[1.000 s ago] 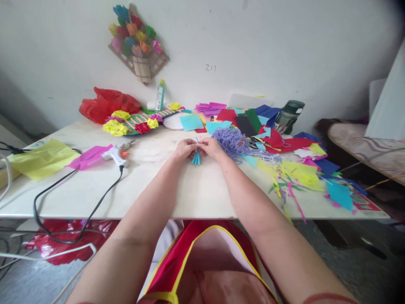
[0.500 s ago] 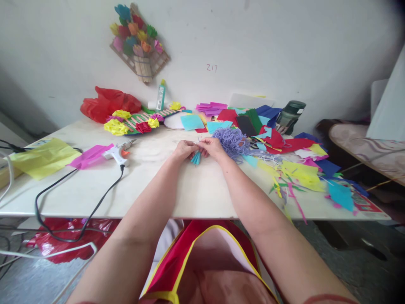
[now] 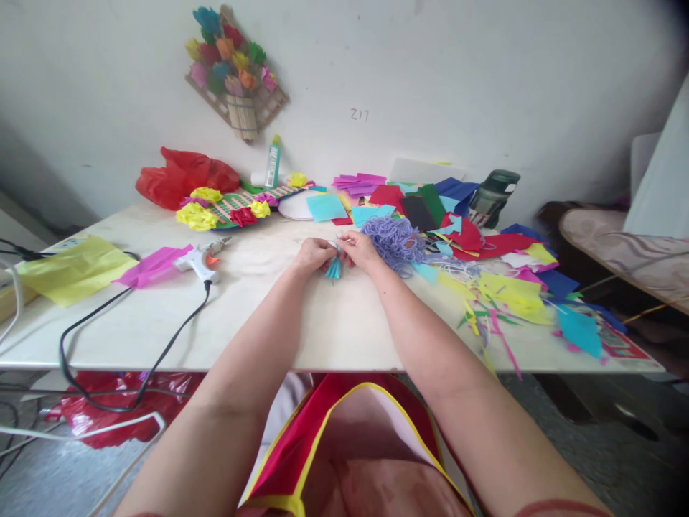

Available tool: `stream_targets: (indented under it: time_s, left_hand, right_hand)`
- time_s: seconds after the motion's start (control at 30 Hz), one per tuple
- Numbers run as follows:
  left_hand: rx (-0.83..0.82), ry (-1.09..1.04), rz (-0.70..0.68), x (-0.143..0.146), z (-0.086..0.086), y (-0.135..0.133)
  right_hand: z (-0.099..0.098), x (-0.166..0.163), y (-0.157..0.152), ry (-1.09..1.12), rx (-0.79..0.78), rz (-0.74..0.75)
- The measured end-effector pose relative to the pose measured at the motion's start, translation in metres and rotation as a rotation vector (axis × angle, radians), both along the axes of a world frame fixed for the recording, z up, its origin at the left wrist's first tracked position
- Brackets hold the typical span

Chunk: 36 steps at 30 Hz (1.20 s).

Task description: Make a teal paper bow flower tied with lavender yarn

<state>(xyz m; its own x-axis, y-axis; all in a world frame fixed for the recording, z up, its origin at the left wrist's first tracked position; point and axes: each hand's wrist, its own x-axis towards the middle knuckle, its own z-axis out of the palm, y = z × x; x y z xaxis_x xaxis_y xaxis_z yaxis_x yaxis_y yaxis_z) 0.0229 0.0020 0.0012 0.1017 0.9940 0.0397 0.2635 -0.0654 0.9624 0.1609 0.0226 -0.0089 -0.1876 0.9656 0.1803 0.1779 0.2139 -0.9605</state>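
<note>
Gathered blue crepe paper [image 3: 334,268] with a flared lower end sits between my two hands over the middle of the table [image 3: 349,327]. My left hand [image 3: 316,255] is closed on its upper part. My right hand [image 3: 357,250] is closed beside it, fingertips pinched near the paper's top; a thin pale strand seems to lie in the pinch, though it is too small to be sure. A tangled heap of purple yarn [image 3: 392,241] touches the area just right of my right hand.
To the left lie a white glue gun [image 3: 201,264] with a black cord, pink paper [image 3: 156,266] and yellow paper [image 3: 80,267]. A flower-decked panel [image 3: 237,207] and a red bag [image 3: 186,172] sit behind. Coloured sheets and a dark bottle [image 3: 494,198] crowd the right.
The blue paper has turned slightly between my hands, and my fingers have shifted a little at its top. Everything else stays in place.
</note>
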Motion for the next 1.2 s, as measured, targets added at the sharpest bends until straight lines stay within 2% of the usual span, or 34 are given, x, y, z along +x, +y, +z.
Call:
stream_targets:
  time_s: [0.17,0.47,0.67,0.93,1.2]
  left_hand:
    - [-0.028,-0.041,0.006,-0.002,0.002,-0.001]
    - [-0.062,-0.078,-0.073,-0.009,-0.001,0.004]
    - [-0.087,-0.093,-0.144,-0.013,-0.002,0.006]
    - [-0.058,-0.025,-0.242,-0.016,-0.005,0.008]
    - [-0.052,-0.040,-0.273,-0.018,-0.006,0.009]
  right_hand:
    - [0.001,0.004,0.000,0.036,-0.027,0.059]
    - [-0.005,0.012,0.006,0.052,-0.032,0.153]
    - [-0.005,0.012,0.007,0.034,-0.006,0.127]
    - [-0.002,0.002,0.003,-0.072,0.009,0.038]
    - [-0.002,0.008,0.005,-0.241,0.127,0.105]
